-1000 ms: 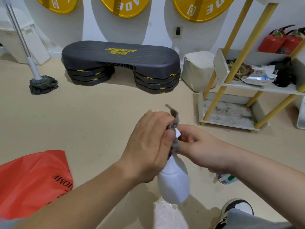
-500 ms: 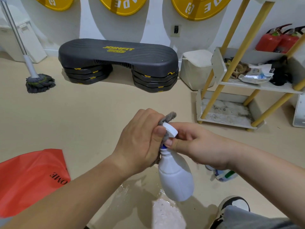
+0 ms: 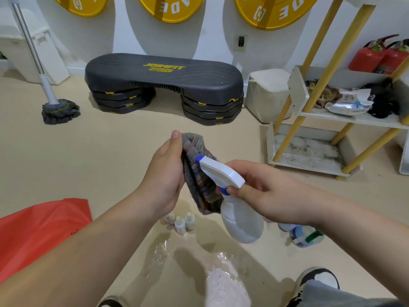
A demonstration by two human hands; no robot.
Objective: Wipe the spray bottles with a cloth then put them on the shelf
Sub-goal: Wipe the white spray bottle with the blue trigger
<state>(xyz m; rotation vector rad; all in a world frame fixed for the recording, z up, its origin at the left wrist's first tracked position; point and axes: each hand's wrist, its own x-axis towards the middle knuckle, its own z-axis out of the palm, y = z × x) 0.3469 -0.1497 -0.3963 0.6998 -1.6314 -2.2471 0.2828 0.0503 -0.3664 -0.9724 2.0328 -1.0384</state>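
The right hand [image 3: 265,193] grips a white spray bottle [image 3: 241,220] at its neck, fingers curled just under the white trigger head, and holds it in the air above the beige floor with the body tilted down and toward the person. The blue nozzle tip points into a grey, worn cloth [image 3: 197,180] that the left hand [image 3: 163,178] clutches, thumb upright along the fabric's top fold and fingers wrapped behind it (whether nozzle and cloth actually touch is hard to tell). The cloth hangs down just beside the bottle's shoulder. Below the hands, three small dropper bottles [image 3: 181,223] stand together on the floor next to a wet patch [image 3: 223,282], and another bottle with a green part [image 3: 303,235] lies near the right forearm. The shelf [image 3: 270,142], white trays on yellow poles, stands well apart at the right. A black Joinfit step platform [image 3: 163,78] sits against the wall, a mop [image 3: 59,109] to its left, a red bag [image 3: 39,229] at the lower left.
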